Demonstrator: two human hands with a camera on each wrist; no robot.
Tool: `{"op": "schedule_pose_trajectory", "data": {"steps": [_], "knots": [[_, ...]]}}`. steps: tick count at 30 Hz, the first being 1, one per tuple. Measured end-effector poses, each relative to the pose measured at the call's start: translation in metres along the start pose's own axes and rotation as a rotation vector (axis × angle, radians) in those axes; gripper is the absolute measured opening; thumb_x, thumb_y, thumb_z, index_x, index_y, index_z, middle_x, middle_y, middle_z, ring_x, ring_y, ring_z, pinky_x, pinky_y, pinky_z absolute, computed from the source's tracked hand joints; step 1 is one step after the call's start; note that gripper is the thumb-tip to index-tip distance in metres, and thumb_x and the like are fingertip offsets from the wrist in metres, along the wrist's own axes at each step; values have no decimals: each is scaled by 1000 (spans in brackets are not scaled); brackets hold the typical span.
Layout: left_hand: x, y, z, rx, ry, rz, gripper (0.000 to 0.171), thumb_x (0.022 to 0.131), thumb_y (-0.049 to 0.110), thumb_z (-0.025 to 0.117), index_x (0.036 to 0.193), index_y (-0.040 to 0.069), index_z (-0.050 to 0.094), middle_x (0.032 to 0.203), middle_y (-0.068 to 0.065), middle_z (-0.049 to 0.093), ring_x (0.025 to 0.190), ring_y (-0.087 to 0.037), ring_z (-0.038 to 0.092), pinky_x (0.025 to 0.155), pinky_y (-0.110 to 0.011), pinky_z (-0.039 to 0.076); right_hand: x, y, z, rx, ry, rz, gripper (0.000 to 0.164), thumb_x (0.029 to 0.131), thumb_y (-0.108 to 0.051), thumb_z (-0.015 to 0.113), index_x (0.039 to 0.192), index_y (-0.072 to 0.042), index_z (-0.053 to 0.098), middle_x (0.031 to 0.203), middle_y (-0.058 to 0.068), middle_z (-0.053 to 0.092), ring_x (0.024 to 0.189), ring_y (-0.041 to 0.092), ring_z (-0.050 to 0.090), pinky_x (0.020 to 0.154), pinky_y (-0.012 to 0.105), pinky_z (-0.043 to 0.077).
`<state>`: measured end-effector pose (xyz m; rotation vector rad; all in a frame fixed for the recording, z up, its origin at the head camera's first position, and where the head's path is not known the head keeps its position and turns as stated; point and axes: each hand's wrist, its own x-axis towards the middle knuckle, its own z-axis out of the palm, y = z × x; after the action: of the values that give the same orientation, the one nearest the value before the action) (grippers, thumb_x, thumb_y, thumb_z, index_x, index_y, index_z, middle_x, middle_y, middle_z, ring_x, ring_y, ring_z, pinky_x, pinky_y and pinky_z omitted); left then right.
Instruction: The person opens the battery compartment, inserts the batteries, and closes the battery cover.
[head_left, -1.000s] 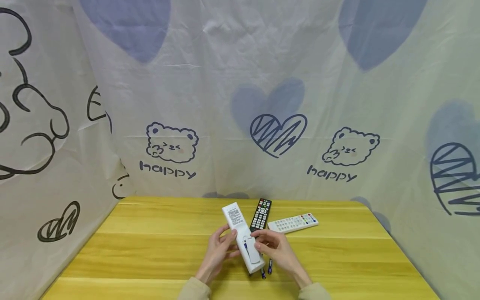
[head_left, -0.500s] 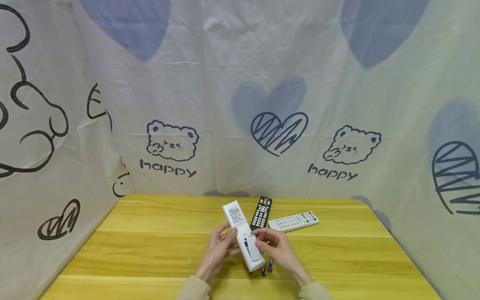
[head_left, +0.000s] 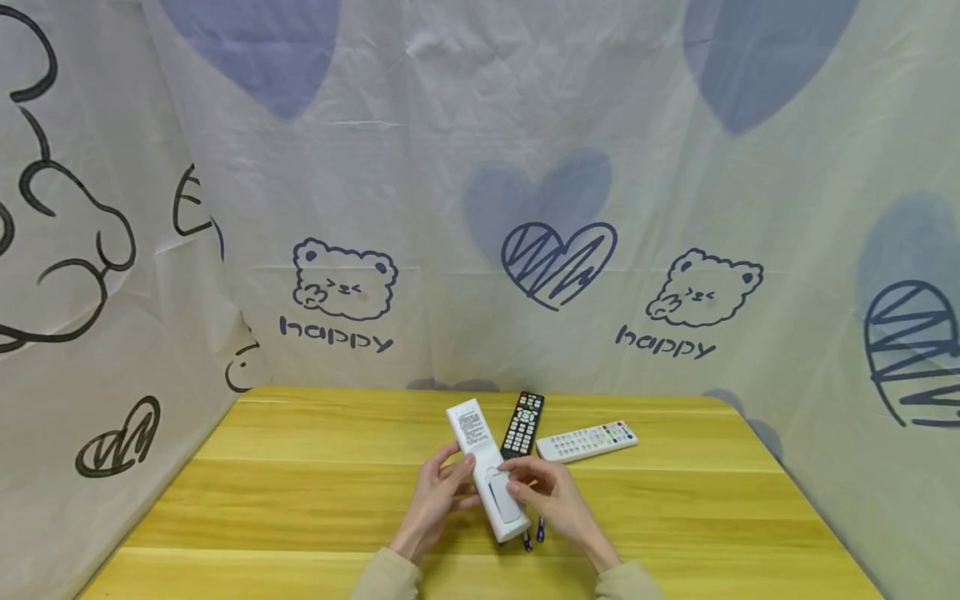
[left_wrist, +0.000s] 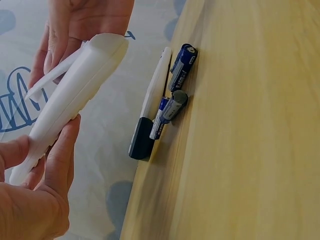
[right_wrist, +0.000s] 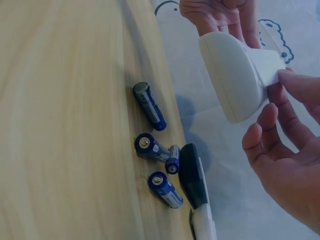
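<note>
In the head view my left hand (head_left: 438,492) grips a white remote control (head_left: 472,432) by its side, with the remote's labelled back facing up. My right hand (head_left: 551,498) pinches the white battery cover (head_left: 507,498) between thumb and fingers at the remote's lower end. The left wrist view shows this cover (left_wrist: 54,76) tilted, its free end standing off the remote's back (left_wrist: 75,97). From the right wrist, the cover (right_wrist: 267,64) juts from the remote's body (right_wrist: 232,77). A narrow dark strip shows along the cover's left edge; the compartment is otherwise hidden.
Behind the hands, a black remote (head_left: 523,425) and another white remote (head_left: 587,442) lie on the wooden table (head_left: 300,483). Several blue batteries (right_wrist: 149,107) lie under the held remote, some close to the black remote's end. A printed curtain (head_left: 450,333) hangs behind the table.
The cover has shifted slightly left over the compartment, so the blue battery seen inside earlier is now mostly covered. Both hands stay nearly in place.
</note>
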<state>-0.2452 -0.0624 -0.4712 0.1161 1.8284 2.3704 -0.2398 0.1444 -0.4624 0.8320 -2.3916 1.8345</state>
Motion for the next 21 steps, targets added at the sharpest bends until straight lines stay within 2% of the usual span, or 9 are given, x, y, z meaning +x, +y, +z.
{"op": "schedule_pose_trajectory", "data": {"steps": [13,21], "knots": [[-1,2,0,24,-15,-10,55,103,21,57,148,-5,38,110,-11,75,73,-8,66,71,-24,63,-2,1,6,-107,71,-62,23,92,-10,71,112,0,69,92,18,62,83,3,54,71,18,54],[-1,3,0,23,-33,-14,54,103,21,57,147,-5,38,105,-6,75,73,-8,67,70,-24,63,-1,4,9,-178,95,-109,23,90,-10,73,112,-2,70,89,13,60,81,11,55,69,19,56]]}}
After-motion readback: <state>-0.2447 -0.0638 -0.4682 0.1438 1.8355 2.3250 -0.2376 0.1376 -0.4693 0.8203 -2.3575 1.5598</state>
